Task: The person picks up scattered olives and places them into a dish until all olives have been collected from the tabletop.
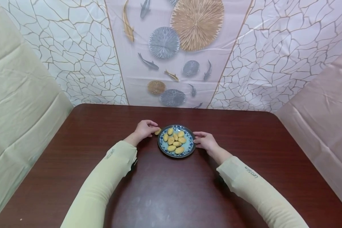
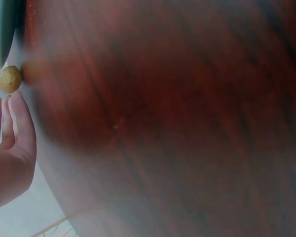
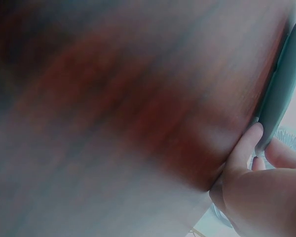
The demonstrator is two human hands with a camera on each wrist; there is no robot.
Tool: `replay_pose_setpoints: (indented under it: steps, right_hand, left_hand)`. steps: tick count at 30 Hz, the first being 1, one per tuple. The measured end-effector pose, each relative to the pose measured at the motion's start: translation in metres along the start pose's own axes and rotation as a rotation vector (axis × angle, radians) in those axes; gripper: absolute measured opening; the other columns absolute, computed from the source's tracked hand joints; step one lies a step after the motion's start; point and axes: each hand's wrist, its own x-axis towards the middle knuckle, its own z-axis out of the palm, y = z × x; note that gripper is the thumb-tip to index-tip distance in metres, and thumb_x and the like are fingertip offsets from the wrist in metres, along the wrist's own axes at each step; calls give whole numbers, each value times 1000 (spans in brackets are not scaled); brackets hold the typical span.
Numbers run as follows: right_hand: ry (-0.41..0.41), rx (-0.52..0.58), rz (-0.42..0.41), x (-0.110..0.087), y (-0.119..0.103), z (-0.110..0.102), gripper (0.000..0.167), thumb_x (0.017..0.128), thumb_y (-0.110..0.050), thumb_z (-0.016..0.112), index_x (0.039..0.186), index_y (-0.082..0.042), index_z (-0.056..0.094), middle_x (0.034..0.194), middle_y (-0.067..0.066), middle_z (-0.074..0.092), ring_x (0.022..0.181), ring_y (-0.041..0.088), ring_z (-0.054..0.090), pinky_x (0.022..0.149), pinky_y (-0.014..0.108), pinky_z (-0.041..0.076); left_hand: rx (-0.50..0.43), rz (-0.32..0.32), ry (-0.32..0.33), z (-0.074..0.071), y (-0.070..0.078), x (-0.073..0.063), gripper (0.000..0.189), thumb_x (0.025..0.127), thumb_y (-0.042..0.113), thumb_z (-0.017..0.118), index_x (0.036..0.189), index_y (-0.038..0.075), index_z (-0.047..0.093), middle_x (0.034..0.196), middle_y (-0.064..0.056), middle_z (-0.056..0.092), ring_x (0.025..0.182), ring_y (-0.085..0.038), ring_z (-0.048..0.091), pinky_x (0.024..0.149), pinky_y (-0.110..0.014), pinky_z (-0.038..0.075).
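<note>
A round plate (image 1: 190, 148) with a blue patterned rim lies on the table and bears several small yellow oval pieces (image 1: 179, 150) that look like little potatoes. At its left edge, outside the rim, my left hand (image 1: 144, 129) pinches another small potato (image 1: 158, 131) at the fingertips. The left wrist view shows this potato (image 2: 10, 79) close to the plate's side (image 2: 6, 32). My right hand (image 1: 206, 141) grips the plate's right rim. In the right wrist view, its thumb and fingers (image 3: 281, 154) lie around the plate's edge (image 3: 281, 84).
The dark red-brown wooden table (image 1: 165, 186) stretches around the plate on all sides. Behind its far edge hangs a patterned cloth (image 1: 165, 76) with fish and round motifs. Pale fabric walls (image 1: 20, 120) stand at both sides.
</note>
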Motion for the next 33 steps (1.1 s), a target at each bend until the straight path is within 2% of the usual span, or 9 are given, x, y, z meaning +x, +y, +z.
replay_pose_setpoints:
  steps: [4,11,18,22,28,33]
  right_hand:
    - [2,-3,-4,0,0,1,47,86,6,57,133,1,50,100,5,57,76,4,56,69,21,54]
    - [0,-3,5,0,-1,2,47,87,5,56,133,0,49,105,7,57,78,4,56,69,20,54]
    - [-4,2,0,0,0,1,47,87,6,57,133,1,49,103,7,57,76,3,55,70,22,54]
    - [-10,1,4,-1,0,1,48,87,6,56,133,1,49,106,8,57,78,4,56,71,22,54]
    - [-15,-6,13,-1,-2,0,43,91,0,53,134,0,49,117,14,54,82,6,55,69,20,53]
    - [-15,-1,18,-1,-3,-1,42,93,-2,49,135,-1,48,128,19,50,85,7,55,67,19,53]
  left_hand:
    - [27,17,-15,3,-1,1,27,85,14,68,107,0,65,101,-16,68,67,-9,57,56,-20,51]
    - [69,-5,-54,3,-4,2,27,88,17,65,109,0,67,106,-18,66,69,-10,61,62,-23,55]
    - [37,-12,-41,4,-3,0,24,87,12,64,107,-2,68,110,-19,66,68,-9,62,65,-23,56]
    - [-17,-30,-28,3,-3,0,26,88,10,62,110,-3,66,114,-20,64,68,-9,61,67,-23,56]
    - [-158,-58,-13,-2,-4,2,30,89,8,60,115,-6,63,117,-23,62,68,-8,60,67,-21,56]
    - [-248,-57,-18,-4,-1,3,32,90,7,58,118,-8,60,117,-24,62,66,-7,60,66,-19,55]
